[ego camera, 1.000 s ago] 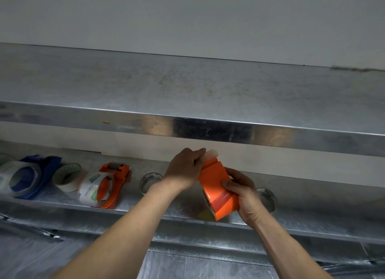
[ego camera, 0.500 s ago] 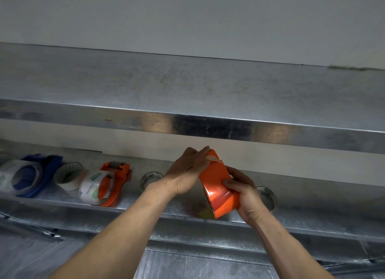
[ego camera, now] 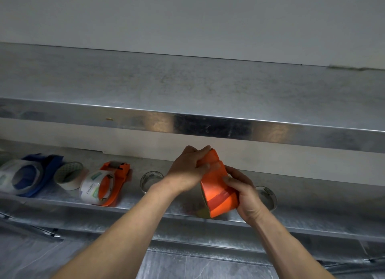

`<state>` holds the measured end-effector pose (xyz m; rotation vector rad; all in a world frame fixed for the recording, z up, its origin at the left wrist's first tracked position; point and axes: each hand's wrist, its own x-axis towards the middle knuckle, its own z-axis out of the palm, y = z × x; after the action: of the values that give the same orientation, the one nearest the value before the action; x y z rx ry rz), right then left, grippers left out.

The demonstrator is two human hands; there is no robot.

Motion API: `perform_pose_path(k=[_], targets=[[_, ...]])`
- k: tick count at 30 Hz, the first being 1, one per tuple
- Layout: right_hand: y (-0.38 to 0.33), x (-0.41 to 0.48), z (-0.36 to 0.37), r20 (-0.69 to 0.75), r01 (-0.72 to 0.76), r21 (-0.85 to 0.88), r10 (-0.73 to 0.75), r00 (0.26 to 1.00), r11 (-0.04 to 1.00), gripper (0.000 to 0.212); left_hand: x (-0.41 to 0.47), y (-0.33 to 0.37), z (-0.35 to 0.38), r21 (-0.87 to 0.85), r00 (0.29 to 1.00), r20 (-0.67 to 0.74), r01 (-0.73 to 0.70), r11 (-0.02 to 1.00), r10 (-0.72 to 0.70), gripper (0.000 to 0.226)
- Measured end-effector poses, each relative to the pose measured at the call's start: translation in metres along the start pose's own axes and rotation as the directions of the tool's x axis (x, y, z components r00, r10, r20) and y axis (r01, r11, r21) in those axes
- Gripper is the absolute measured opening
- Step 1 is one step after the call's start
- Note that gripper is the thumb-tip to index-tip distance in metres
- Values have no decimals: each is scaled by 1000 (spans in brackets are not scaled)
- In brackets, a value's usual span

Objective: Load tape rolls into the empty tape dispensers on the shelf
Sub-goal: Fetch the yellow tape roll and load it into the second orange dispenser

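Your left hand [ego camera: 188, 170] grips the top end of the orange tape dispenser [ego camera: 216, 187], and your right hand [ego camera: 243, 193] curls round its lower body, holding it tilted over the near edge of the lower shelf [ego camera: 312, 222]. On that shelf to the left stand a clear tape roll [ego camera: 151, 180], a loaded orange dispenser [ego camera: 116, 174], a pale tape roll [ego camera: 68, 175] and a blue dispenser [ego camera: 44, 168]. Another clear roll [ego camera: 267, 196] sits just right of your hands.

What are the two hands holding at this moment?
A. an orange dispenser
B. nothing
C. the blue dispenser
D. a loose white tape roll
A: the left hand and the right hand both grip the orange dispenser in front of the lower shelf.
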<state>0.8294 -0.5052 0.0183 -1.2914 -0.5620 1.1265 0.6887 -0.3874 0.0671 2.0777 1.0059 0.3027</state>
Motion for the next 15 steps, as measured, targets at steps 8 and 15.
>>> perform_pose_path(k=[8, 15], targets=[[-8, -3, 23, -148, -54, -243, 18, 989, 968, 22, -1, 5, 9, 138, 997, -28, -72, 988, 77, 64], [-16, 3, 21, -229, -159, 120, 184, 956, 980, 34, 4, 8, 7, -432, 971, -181, 66, 900, -158, 69]])
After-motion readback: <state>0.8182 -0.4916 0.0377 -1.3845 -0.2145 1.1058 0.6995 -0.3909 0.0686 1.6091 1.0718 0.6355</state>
